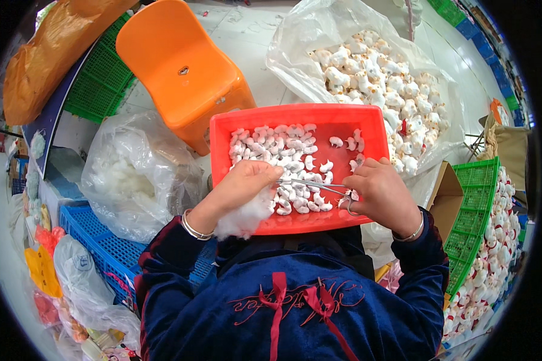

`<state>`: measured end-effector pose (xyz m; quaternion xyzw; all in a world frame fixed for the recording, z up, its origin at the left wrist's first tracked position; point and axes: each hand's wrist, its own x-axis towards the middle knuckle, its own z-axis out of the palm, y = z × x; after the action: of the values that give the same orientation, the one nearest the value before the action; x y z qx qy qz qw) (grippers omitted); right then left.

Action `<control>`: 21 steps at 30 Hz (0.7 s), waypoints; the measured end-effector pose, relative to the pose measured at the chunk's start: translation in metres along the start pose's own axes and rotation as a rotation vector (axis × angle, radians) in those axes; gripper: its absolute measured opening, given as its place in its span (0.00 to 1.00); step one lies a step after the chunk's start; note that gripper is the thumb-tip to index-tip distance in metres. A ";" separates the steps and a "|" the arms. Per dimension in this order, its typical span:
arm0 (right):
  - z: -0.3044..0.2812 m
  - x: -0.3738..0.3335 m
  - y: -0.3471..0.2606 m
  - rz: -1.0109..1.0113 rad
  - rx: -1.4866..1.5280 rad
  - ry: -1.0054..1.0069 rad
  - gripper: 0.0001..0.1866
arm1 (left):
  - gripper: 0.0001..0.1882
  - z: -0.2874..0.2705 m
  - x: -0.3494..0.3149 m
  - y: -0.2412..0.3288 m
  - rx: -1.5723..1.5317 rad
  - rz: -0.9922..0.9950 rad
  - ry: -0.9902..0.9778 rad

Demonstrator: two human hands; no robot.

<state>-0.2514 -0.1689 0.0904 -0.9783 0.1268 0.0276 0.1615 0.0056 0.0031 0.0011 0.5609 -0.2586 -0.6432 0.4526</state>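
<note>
My right hand is closed around the ring handles of slim metal forceps, whose shafts point left. Their tips reach the pinched thumb and fingers of my left hand; whatever small piece sits at those fingertips is hidden. A loose tuft of white stuffing hangs from the left palm over the near rim. Both hands are above a red plastic tub in my lap. Many small curved white fabric pieces fill its left and middle, with a few more at the right side.
A clear bag of white stuffing stands left, beside a blue crate. An orange stool is beyond the tub. Ahead right, a large clear bag holds small white plush toys. A green crate and more toys lie right.
</note>
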 end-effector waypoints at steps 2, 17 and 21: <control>-0.005 0.001 -0.004 0.002 -0.072 -0.016 0.15 | 0.12 -0.003 0.003 -0.006 0.023 -0.022 -0.007; 0.009 -0.005 -0.013 0.086 0.182 0.031 0.17 | 0.09 0.017 -0.009 -0.003 -0.223 0.205 0.157; 0.020 -0.001 -0.010 0.086 0.221 0.027 0.15 | 0.10 0.021 -0.013 0.006 -0.249 0.112 0.149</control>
<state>-0.2497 -0.1535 0.0744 -0.9484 0.1730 0.0070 0.2655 -0.0130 0.0083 0.0172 0.5314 -0.1732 -0.6006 0.5718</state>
